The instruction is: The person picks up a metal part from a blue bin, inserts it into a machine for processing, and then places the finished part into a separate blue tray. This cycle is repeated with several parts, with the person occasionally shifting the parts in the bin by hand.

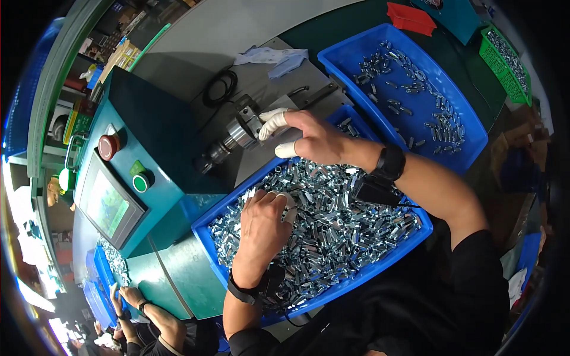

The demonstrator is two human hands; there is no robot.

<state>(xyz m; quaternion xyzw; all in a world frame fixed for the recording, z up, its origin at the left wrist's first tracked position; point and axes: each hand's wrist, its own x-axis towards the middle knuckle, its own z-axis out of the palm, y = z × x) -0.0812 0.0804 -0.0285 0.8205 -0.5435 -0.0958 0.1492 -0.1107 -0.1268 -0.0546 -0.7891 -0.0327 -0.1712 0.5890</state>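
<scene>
Where the left hand (264, 222) lies curled among loose metal parts (332, 225) in the near blue bin (208, 222), grip unclear; right hand (314, 139), capped fingers (274, 123) nearly closed against the chuck (237, 135), its axis running leftward, is nearer.

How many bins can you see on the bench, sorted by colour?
Blue bins: 2, the near bin heaped with small metal parts under both hands, and the far bin thinly scattered with parts.
Green bins: 1, a mesh basket.
Red bins: 1, a small tray.
Total: 4
</scene>
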